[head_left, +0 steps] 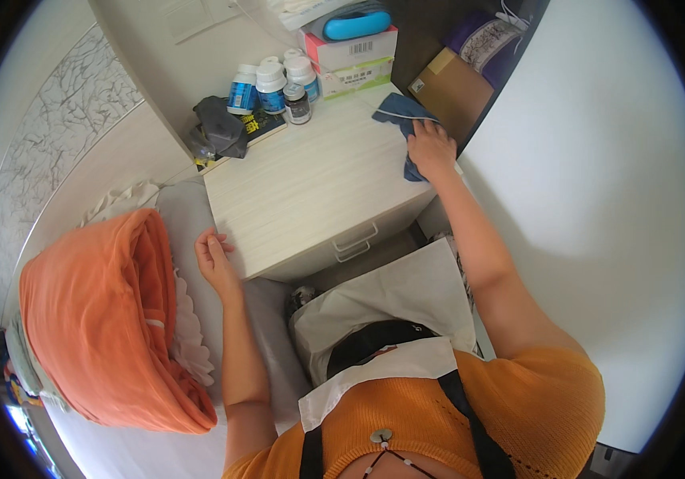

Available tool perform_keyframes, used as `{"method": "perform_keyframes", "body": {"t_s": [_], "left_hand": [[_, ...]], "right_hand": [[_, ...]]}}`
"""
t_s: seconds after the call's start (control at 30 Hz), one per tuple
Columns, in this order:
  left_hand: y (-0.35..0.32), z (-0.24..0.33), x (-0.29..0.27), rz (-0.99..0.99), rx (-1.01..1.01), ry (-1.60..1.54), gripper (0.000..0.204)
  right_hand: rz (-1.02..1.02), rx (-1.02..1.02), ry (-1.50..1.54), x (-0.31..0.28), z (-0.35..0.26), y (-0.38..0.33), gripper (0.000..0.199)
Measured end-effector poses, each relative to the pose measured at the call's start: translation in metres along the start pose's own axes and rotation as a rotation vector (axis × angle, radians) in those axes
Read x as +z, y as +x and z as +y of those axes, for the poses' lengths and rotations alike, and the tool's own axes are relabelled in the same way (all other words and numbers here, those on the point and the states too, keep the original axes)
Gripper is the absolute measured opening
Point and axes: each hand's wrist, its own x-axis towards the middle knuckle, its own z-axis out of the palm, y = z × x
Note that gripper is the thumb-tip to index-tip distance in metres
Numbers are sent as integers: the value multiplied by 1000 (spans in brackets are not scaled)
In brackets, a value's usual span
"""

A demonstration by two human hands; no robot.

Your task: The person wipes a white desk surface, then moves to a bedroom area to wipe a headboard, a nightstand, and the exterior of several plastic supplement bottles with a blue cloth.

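Along the pale wood-grain cabinet top (302,172)'s right edge, our right hand (432,150) spreads over a crumpled dark-blue cloth (398,106) (our left hand (214,257), loosely curled, looks empty), and a wide leftward sweep could topple the blue-labelled white plastic bottles (271,89).

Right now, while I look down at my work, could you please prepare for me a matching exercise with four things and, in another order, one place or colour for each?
Things:
1. Cloth
2. Blanket
3. Left hand
4. Bottles

Places or colours:
A. just left of the stacked boxes
B. under the right hand
C. orange
D. by the left edge of the cabinet

Right pairs: 1-B, 2-C, 3-D, 4-A
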Motion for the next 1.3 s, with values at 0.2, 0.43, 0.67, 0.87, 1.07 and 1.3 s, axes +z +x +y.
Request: {"method": "perform_keyframes", "body": {"t_s": [0.2, 0.43, 0.67, 0.87, 1.07, 1.3], "left_hand": [[-1, -1, 0, 13, -26, -21, 22], [-2, 1, 3, 12, 6, -11, 23], [-2, 5, 5, 8, 9, 1, 24], [-1, 4, -7, 50, -60, -118, 25], [-1, 6, -8, 12, -144, -282, 27], [-3, 9, -5, 51, -118, -167, 25]], "right_hand": [[235, -92, -2, 17, 14, -33, 41], [228, -146, -22, 2, -12, -68, 39], [55, -426, 44, 6, -136, -68, 37], [408, -810, 379, 8, -171, -140, 27], [287, -429, 73, 17, -33, -22, 23], [433, -298, 80, 11, 25, -55, 35]]}}
